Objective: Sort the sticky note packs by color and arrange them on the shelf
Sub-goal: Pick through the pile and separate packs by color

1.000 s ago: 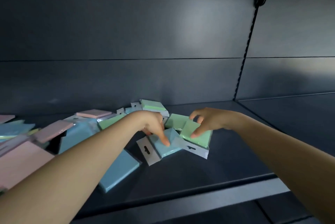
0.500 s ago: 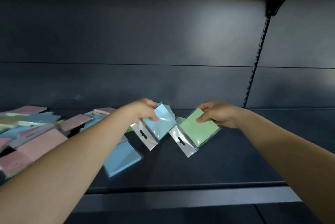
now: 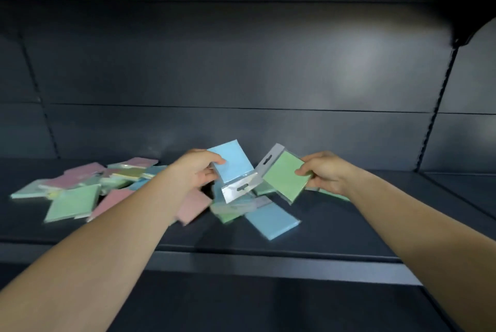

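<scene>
My left hand pinches a blue sticky note pack by its left edge, lifted above the shelf with its clear hang tab pointing down. My right hand pinches a green pack by its right edge, tilted, hang tab pointing up and left. The two packs almost touch in mid-air. Below them a jumble of packs lies on the dark shelf: a blue pack in front, a pink pack under my left wrist, a green pack at the left.
More pink, green, blue and yellowish packs are heaped on the left half of the shelf. The dark back panel rises behind. A slotted upright divides the bay at the right. The shelf's front lip runs across below.
Both hands have lifted their packs off the pile and raised them. The blue pack now stands more upright, and the green pack's tab has swung from pointing down to pointing up. The camera view has shifted left.
</scene>
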Motion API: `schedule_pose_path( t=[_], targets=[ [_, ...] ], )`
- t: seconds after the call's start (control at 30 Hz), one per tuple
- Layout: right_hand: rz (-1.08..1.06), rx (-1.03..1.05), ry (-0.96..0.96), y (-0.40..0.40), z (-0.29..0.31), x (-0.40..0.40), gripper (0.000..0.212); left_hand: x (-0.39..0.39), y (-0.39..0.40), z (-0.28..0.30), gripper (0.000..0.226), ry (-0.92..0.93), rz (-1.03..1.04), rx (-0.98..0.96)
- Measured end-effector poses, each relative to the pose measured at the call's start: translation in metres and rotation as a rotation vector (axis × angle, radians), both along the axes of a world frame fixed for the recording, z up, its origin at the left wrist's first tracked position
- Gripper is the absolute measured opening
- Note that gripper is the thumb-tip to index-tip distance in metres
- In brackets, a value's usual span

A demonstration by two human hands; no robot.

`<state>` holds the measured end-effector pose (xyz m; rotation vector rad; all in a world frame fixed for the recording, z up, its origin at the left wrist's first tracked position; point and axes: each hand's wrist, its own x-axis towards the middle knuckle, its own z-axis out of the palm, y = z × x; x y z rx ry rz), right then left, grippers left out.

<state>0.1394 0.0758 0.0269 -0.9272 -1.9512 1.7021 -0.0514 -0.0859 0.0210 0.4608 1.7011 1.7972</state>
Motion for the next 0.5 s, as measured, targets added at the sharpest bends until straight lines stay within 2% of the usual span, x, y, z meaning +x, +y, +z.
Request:
schedule_pose_path(
  t=[0.17, 0.27, 0.3, 0.4, 0.5],
  targets=[
    [-0.084, -0.029, 0.101, -0.094, 0.001, -0.057, 0.02, -0.053, -0.102, -0.002, 0.015, 0.044, 0.13, -0.005],
    [-0.095, -0.04, 0.157, -0.155, -0.001, -0.096, 0.006, -0.092, -0.166, -0.004, 0.015, -0.001, 0.211, 0.042],
    [-0.093, -0.053, 0.178, -0.175, -0.001, -0.109, 0.007, -0.104, -0.188, -0.004, 0.016, -0.035, 0.217, 0.082],
    [-0.077, -0.089, 0.214, -0.233, -0.004, -0.149, 0.013, -0.138, -0.251, -0.005, 0.04, -0.09, 0.233, 0.167],
    [-0.052, -0.085, 0.186, -0.283, -0.009, -0.191, 0.019, -0.168, -0.303, -0.006, 0.043, -0.107, 0.244, 0.206]
  ],
)
